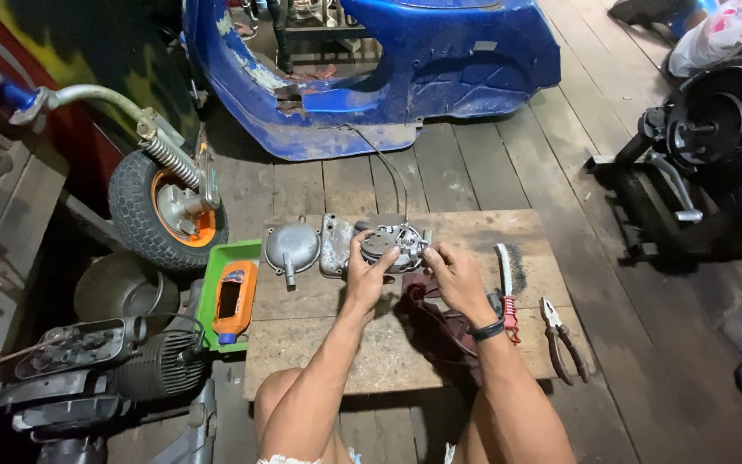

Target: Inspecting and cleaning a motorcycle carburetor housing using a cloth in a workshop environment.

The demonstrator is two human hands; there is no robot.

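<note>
I hold the carburetor (394, 245) over the bench (319, 344), my left hand (367, 275) closed around its body, my right hand (455, 277) pinching its side. Its two covers (292, 247) already lie off beside it; the body remains assembled.

A small grey metal engine part (394, 247), a cast carburettor-like body with a rounded top and dull, grimy surfaces, is held just above the middle of a low wooden board (474, 232). The left hand (369, 273) grips its left side, thumb across the top; the right hand (453, 273) closes its fingertips on the right side. A thin dark cable (386, 163) rises from the part's upper edge and curves away toward the blue scooter body behind. The part sits roughly level, tilted slightly toward the viewer; finer detail is too small to tell.
</note>
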